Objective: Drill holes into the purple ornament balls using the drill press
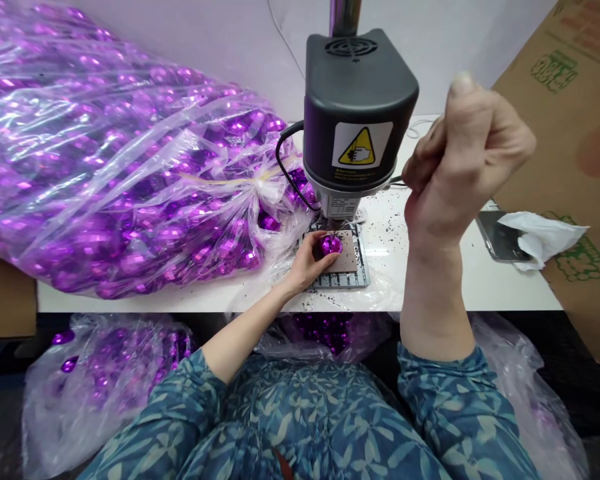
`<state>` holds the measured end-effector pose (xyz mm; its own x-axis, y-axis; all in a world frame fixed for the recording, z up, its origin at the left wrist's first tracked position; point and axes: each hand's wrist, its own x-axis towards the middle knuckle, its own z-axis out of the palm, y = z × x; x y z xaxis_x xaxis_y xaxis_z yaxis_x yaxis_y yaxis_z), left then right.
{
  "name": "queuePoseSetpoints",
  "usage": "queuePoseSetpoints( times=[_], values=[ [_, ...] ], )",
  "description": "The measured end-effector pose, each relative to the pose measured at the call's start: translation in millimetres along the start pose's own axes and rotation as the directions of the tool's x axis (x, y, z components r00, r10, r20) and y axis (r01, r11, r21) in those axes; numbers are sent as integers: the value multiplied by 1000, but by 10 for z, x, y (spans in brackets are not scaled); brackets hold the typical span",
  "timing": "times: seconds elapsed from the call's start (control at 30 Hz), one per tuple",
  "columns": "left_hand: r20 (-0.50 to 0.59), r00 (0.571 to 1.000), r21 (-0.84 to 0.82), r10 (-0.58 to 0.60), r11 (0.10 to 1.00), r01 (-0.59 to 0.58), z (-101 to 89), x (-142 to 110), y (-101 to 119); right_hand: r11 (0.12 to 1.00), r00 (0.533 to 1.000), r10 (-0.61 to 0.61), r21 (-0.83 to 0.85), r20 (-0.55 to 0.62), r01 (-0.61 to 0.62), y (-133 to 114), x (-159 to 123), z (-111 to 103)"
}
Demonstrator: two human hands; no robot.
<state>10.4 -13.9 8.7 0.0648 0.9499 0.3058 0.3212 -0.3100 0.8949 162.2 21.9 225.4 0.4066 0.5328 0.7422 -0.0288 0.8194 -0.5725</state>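
A purple mirrored ball sits on a light square board, directly under the spindle of a dark drill press. My left hand is closed round the ball, thumb on the near side and fingers on the far side. Raised at the right of the machine's head, my right hand is curled into a fist. A thin dark lever runs from the machine to its fingers; the grip itself is hidden inside the fist. The board lies on the grey metal base of the press.
A huge clear bag of purple mirrored balls fills the table's left side. Dark chips litter the white table. At right are a phone, a crumpled tissue and a cardboard box. Another bag sits below.
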Motion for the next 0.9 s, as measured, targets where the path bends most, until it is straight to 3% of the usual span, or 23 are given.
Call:
queuePoseSetpoints(
  times=[0.07,0.13,0.17,0.27,0.3,0.37,0.4,0.47,0.53,0.6,0.67,0.77,0.83,0.9],
  values=[
    [-38,997,77,72,995,-69,-65,-171,130,996,997,76,37,20,-77,-12,128,61],
    [55,974,165,218,960,-224,-151,-445,250,995,996,90,49,23,-91,4,179,82],
    [151,940,186,305,925,-330,-190,-610,289,996,997,77,50,21,-78,15,183,83],
    [412,772,272,484,743,-612,-266,-1073,277,999,1000,27,36,12,-27,38,165,69],
    [454,729,307,512,678,-668,-289,-1171,235,999,1000,16,28,10,-16,41,158,64],
    [445,700,364,559,601,-712,-367,-1212,131,1000,1000,-1,16,11,1,42,152,60],
    [398,714,384,575,603,-699,-428,-1146,83,1000,1000,-8,13,15,8,43,152,61],
    [251,796,452,551,660,-599,-590,-850,23,1000,1000,-21,7,22,21,47,156,63],
    [89,919,586,383,726,-359,-761,-409,20,1000,999,-31,1,19,31,51,158,67],
    [-11,991,750,130,656,-78,-881,59,62,999,999,-31,-9,10,31,53,154,68],
    [-63,989,858,-131,500,121,-920,443,120,1000,1000,-27,-16,4,27,50,147,65],
    [-89,932,914,-351,343,216,-890,738,183,999,1000,-24,-46,10,25,43,134,52],
    [-81,932,891,-354,393,227,-890,744,194,996,1000,-24,-83,13,25,41,128,43],
    [-84,963,772,-257,595,226,-934,642,190,995,1000,-25,-93,15,27,43,126,41]
  ],
)
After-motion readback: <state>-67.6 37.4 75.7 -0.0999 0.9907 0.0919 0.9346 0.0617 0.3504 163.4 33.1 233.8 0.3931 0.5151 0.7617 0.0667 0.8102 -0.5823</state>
